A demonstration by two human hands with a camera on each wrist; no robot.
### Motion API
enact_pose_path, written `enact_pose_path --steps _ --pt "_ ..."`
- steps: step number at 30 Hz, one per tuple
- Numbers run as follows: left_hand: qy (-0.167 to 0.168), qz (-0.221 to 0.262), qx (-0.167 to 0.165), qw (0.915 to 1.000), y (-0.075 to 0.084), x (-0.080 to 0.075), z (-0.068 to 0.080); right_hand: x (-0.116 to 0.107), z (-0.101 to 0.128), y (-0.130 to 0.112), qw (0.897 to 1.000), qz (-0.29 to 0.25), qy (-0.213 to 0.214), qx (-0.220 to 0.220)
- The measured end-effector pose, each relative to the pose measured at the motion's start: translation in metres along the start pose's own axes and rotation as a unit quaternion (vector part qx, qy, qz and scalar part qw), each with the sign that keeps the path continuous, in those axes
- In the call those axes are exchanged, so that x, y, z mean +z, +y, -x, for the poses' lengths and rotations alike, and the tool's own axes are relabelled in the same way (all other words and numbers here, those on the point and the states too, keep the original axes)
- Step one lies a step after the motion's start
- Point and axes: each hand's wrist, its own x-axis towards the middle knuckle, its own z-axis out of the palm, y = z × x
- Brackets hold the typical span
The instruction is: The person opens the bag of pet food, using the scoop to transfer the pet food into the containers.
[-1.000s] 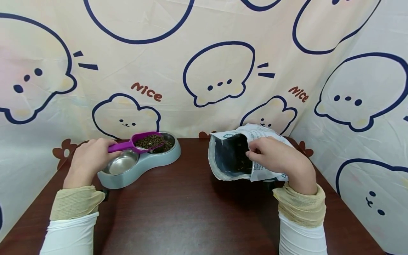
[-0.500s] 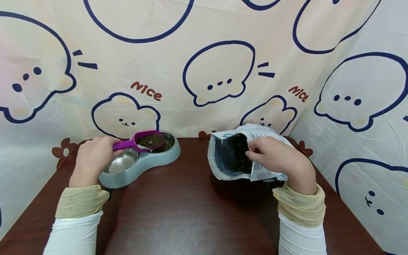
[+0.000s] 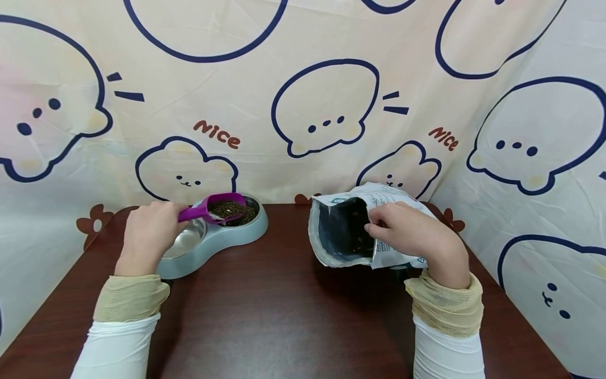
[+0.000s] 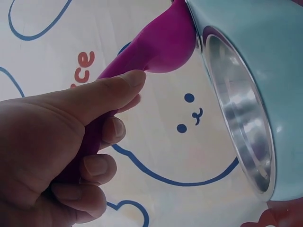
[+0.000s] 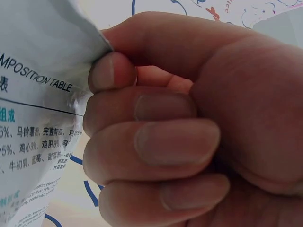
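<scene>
Rightward the left hand (image 3: 149, 234) has carried its gripped purple scoop (image 3: 220, 209) — kibble-filled, over the double bowl's (image 3: 213, 239) far cup, frame left; right hand (image 3: 407, 231) pinches the open bag (image 3: 345, 231) — centre-right.

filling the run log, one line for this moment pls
left hand: holds purple scoop of kibble over double bowl | right hand: pinches bag open

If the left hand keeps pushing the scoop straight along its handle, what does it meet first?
Probably the kibble-filled far bowl of the double feeder; the purple scoop in the left hand already hangs over it. Depth is unclear.
</scene>
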Motion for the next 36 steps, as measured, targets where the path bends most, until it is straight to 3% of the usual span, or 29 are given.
enact_pose_path --steps 11,19,25,31,36 --pt "0.025 -0.01 0.015 0.9995 0.008 0.005 -0.001 -0.001 0.0 0.0 1.0 -0.005 -0.002 0.001" --pt "0.082 -0.051 0.042 0.9945 0.013 0.008 -0.001 -0.001 0.0 0.0 1.0 -0.006 -0.002 -0.001" --pt "0.107 -0.065 0.033 0.9915 0.013 0.007 0.001 0.0 0.0 0.0 1.0 -0.007 0.0 -0.002" --pt "0.164 -0.066 0.035 0.9836 0.012 0.01 0.002 0.0 0.0 0.001 1.0 -0.006 0.0 -0.003" --pt "0.193 -0.056 0.032 0.979 0.014 0.011 0.002 -0.001 0.0 0.0 1.0 -0.004 -0.003 -0.001"
